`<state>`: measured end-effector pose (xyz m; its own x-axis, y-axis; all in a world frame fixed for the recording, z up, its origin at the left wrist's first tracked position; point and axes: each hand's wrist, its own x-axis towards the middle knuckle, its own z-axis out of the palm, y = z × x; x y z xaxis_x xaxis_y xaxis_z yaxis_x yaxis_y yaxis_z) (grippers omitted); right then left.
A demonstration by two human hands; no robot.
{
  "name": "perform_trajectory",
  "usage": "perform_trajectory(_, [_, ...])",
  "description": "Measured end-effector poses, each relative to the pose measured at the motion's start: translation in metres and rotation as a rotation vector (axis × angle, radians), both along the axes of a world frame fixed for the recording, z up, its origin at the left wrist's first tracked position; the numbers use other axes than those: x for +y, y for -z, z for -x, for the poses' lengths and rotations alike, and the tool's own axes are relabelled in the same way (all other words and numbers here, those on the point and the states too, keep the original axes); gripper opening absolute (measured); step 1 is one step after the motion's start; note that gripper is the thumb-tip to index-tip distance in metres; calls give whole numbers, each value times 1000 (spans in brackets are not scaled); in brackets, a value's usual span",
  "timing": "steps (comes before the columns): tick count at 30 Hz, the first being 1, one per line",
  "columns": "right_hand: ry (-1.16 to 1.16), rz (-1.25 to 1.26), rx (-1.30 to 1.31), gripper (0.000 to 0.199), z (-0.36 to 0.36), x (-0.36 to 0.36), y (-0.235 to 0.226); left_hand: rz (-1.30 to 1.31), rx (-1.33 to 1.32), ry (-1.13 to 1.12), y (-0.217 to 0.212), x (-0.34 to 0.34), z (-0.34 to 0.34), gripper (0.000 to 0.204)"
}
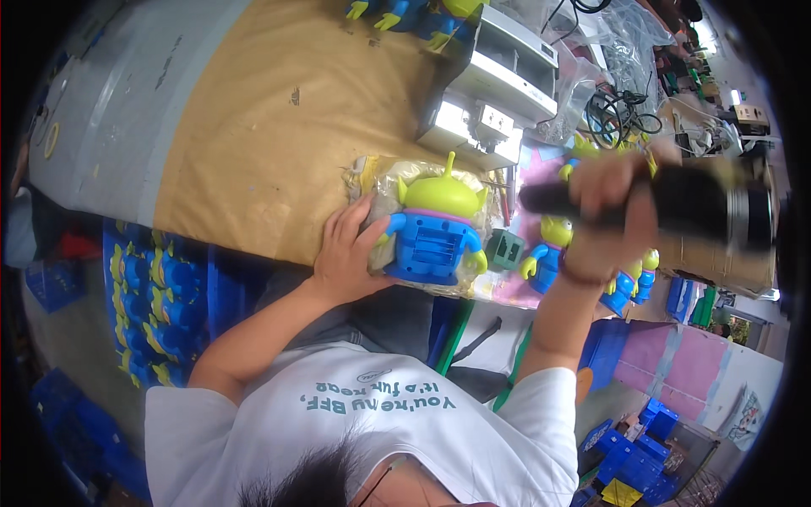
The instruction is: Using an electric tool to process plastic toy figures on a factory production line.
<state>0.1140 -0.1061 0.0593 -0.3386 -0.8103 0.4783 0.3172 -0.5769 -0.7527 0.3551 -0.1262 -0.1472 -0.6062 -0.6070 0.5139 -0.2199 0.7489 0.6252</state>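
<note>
A toy figure (431, 241) with a lime-green head, one antenna and a blue body lies on a plastic-wrapped pad (384, 182), its ribbed battery compartment facing up. My left hand (342, 258) steadies it from the left, thumb and fingers against its side and arm. Raised to the right of the toy, my right hand (612, 211) is wrapped round a black electric screwdriver (697, 207), blurred by motion, its narrow nose pointing left. Between the toy and the other figures lies a small dark-green plastic part (506, 250).
More such figures (547, 258) stand right of the pad, and several (397, 15) lie at the table's far edge. A white-grey boxy device (507, 72) sits behind the pad, near black cables (625, 114). Blue crates of figures (156, 296) are at the left.
</note>
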Motion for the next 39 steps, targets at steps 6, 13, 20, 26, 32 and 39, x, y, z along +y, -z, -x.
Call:
perform_trajectory(6, [373,-176,320,33,38,-92,14,-19,18,0,2,1,-1,89])
perform_trajectory(13, [316,-329,314,36,34,-91,24,9,-4,7,1,-2,-2,91])
perform_trajectory(20, [79,-199,138,52,-20,-11,-16,-42,-44,25,-2,-2,-6,91])
perform_trajectory(26, [-40,-174,136,61,-74,35,5,-20,30,-4,2,-1,-1,88])
perform_trajectory(32, [-95,-240,159,34,-86,42,27,-25,61,-10,0,0,-3,87])
perform_trajectory(39, [-276,176,226,25,-92,26,56,9,40,-2,1,-1,-4,89])
